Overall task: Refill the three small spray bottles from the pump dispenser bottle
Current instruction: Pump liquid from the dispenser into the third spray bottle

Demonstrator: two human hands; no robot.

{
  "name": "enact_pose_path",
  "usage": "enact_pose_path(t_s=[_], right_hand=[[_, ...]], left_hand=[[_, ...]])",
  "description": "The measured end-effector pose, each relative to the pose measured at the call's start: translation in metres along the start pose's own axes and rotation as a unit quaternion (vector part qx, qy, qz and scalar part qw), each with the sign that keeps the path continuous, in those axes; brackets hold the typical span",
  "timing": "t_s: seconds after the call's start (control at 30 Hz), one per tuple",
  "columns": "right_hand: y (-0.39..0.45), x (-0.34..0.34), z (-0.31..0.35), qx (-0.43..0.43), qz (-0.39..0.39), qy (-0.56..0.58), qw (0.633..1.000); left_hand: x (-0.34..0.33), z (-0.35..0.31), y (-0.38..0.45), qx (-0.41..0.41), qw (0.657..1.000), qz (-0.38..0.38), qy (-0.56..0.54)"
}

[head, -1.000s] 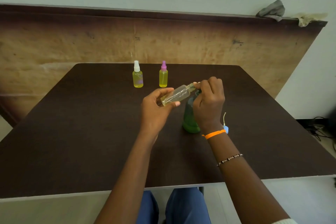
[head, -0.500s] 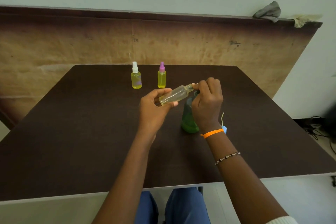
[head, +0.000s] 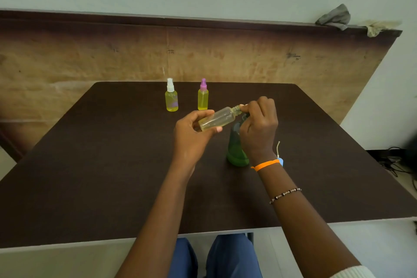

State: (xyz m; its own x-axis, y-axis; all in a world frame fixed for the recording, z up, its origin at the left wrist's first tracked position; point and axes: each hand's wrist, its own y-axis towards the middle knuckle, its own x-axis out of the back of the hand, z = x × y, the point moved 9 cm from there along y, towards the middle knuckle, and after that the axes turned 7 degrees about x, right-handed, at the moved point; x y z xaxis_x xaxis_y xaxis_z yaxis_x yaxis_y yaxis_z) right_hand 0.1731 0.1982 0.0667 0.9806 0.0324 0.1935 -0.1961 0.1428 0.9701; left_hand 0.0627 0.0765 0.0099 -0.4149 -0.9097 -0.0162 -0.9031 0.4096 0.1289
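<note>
My left hand holds a small clear spray bottle tilted, its open threaded neck pointing right. The neck meets the top of the green pump dispenser bottle, which stands on the dark table. My right hand is curled round the dispenser's pump head, hiding it. Two small bottles full of yellow liquid stand at the far edge: one with a white sprayer and one with a pink sprayer. A blue sprayer cap with its dip tube lies behind my right wrist.
A brown board leans against the wall behind the table, with grey and yellowish rags on its top edge. Cables lie on the floor at the right. My knees show below the table's front edge.
Both hands and the bottles keep the same pose. Only the camera view has shifted slightly.
</note>
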Motion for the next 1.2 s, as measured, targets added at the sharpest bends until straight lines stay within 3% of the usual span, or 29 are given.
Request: enact_pose_path(t_s=[0.4, 0.63, 1.2], right_hand=[[-0.006, -0.001, -0.002, -0.011, 0.003, -0.013, 1.000], [0.009, 0.001, 0.007, -0.021, 0.049, 0.033, 0.998], [0.004, -0.001, 0.008, -0.005, 0.036, 0.011, 0.999]], left_hand=[[-0.001, 0.002, -0.002, 0.006, 1.000, 0.005, -0.007], [-0.001, -0.002, 0.000, 0.006, 1.000, 0.015, -0.018], [-0.002, -0.003, -0.001, 0.004, 1.000, 0.017, -0.013]])
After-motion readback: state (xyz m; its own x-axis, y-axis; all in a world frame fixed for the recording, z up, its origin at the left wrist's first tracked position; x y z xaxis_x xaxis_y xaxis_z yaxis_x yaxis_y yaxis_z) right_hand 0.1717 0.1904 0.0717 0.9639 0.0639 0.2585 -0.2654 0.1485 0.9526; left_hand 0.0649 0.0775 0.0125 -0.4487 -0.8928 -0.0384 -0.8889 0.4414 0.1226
